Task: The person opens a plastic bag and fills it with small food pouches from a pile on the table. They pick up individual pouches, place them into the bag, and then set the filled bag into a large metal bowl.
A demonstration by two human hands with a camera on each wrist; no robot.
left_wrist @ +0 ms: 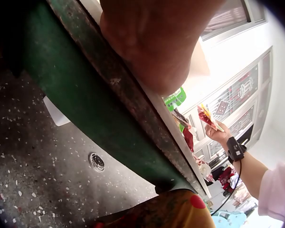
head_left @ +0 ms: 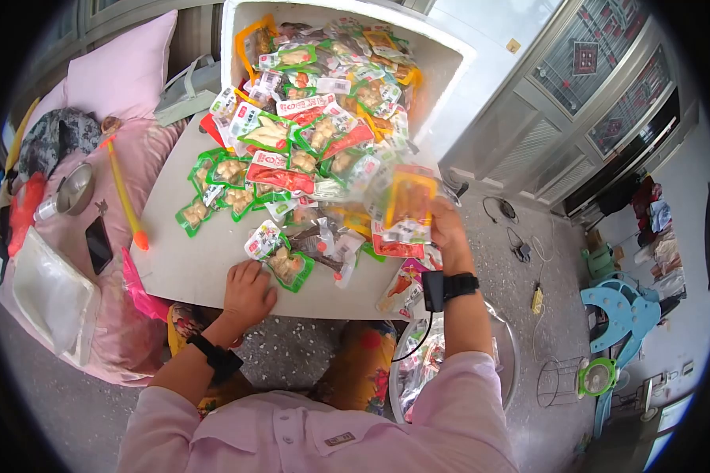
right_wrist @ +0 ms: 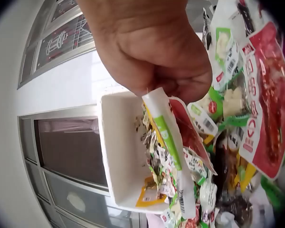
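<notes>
A heap of small snack packets (head_left: 308, 150) spills from a tipped white foam box (head_left: 442, 59) onto a grey table (head_left: 189, 268). My right hand (head_left: 443, 225) is raised over the table's right edge and grips a bunch of packets, with an orange one (head_left: 409, 197) on top. In the right wrist view the fingers (right_wrist: 180, 80) curl round these packets (right_wrist: 168, 128) above the box (right_wrist: 118, 156). My left hand (head_left: 248, 290) rests on the table near the front edge, its fingertips next to a green packet (head_left: 290, 266). The left wrist view shows the left palm (left_wrist: 152, 42) on the table edge (left_wrist: 99, 114).
A metal basin (head_left: 506, 347) with more packets stands on the floor under my right arm. At the left, a pink-covered surface (head_left: 134, 150) holds a steel bowl (head_left: 75, 189), a phone (head_left: 99, 244) and an orange stick (head_left: 125, 197). A blue plastic chair (head_left: 623, 311) stands to the right.
</notes>
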